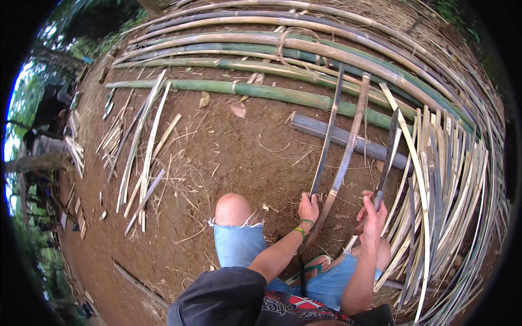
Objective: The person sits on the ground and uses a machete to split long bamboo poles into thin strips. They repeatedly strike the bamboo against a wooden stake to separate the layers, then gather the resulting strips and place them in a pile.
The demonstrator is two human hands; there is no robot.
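My left hand (308, 209), with bracelets at the wrist, is closed round a long, narrow, dark-edged bamboo strip (328, 133). The strip slants away from me, its far part over a grey-brown bamboo pole (315, 126) on the ground. Just right of it a wider split bamboo length (348, 146) runs alongside, its near end down by my legs. In my right hand (372, 220) is a machete (389, 155), gripped by its dark handle, with the long blade pointing up and away. The blade appears apart from the strip in my left hand.
At my right lies a large heap of split bamboo strips (446, 179). Whole bamboo poles (244, 89) stretch across the far side. Loose pale strips (147, 141) and shavings lie left on the brown dirt (234, 152). My bare knee (234, 208) rises left of my left hand.
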